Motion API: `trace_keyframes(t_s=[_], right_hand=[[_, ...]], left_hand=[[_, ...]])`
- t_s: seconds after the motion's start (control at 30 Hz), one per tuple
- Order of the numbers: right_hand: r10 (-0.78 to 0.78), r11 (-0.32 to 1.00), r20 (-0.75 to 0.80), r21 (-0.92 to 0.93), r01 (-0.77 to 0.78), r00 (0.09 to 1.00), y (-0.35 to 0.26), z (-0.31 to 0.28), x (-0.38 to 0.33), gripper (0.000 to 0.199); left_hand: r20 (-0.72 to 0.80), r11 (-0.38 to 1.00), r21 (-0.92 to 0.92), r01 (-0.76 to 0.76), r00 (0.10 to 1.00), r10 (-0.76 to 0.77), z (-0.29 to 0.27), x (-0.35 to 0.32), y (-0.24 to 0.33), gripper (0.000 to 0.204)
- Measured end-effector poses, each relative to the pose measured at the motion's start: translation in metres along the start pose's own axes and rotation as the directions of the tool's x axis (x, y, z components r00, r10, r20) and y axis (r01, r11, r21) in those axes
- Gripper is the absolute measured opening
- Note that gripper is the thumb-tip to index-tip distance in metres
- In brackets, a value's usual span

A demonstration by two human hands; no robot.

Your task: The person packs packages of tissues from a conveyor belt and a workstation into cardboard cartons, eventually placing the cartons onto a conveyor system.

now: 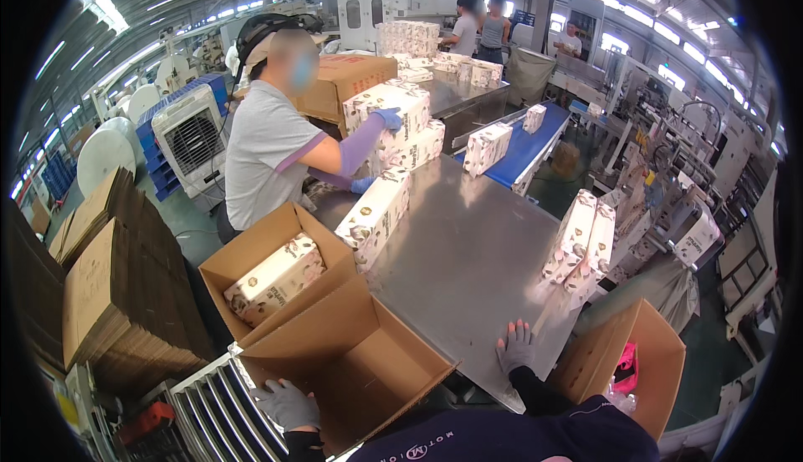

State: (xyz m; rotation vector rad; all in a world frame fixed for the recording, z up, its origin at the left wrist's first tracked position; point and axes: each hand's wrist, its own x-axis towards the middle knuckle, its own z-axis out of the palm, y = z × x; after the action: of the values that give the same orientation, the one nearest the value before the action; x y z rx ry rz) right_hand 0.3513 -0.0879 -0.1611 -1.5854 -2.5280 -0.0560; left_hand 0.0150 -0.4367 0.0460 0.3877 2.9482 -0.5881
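Note:
My left hand [288, 403], in a grey glove with bare fingertips, rests at the near left edge of an open cardboard box [401, 349]. Its fingers are stretched out, and bare cardboard shows inside the box. On the metal table [468, 244] my right hand [516, 350], gloved the same way, lies flat with fingers spread and nothing in it. Beyond that hand, two floral-printed white packs [572, 236] stand side by side near the table's right edge. A second cardboard box [335, 240], farther left, contains a similar pack [280, 278].
Across the table a co-worker [272, 136] in blue gloves handles stacked packs [393, 110]. A blue conveyor belt [535, 140] carries packs at the far right. Roller track [222, 412] runs below my left hand. Flattened cartons [125, 295] stand left; another open box [661, 353] is at right.

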Motion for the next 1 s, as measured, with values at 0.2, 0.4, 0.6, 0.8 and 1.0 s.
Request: trace_keyframes(t_s=[0.2, 0.4, 0.6, 0.8, 1.0], right_hand=[[-0.007, 0.999, -0.027, -0.033, 0.006, 1.0, 0.004, 0.009, -0.001, 0.067], [0.012, 0.999, 0.002, -0.031, -0.012, 1.0, 0.004, 0.009, -0.002, 0.067], [0.003, 1.0, -0.047, -0.008, -0.003, 0.999, 0.001, 0.007, -0.001, 0.067], [-0.004, 1.0, -0.027, -0.022, 0.003, 1.0, 0.0, 0.001, -0.002, 0.067], [-0.008, 1.0, -0.028, -0.009, 0.008, 1.0, 0.002, 0.003, -0.001, 0.067]], left_hand=[[0.13, 0.998, -0.061, -0.001, 0.992, 0.008, -0.006, 0.002, -0.002, 0.069], [0.11, 0.997, -0.078, -0.009, 0.994, 0.017, -0.006, 0.004, -0.001, 0.065], [0.101, 0.997, -0.076, -0.004, 0.995, 0.012, -0.002, 0.007, -0.003, 0.065], [-0.105, 0.999, -0.045, -0.018, 0.994, 0.014, 0.006, 0.004, -0.002, 0.058], [-0.081, 0.998, -0.066, -0.014, 0.997, 0.009, 0.004, 0.003, -0.001, 0.059]])
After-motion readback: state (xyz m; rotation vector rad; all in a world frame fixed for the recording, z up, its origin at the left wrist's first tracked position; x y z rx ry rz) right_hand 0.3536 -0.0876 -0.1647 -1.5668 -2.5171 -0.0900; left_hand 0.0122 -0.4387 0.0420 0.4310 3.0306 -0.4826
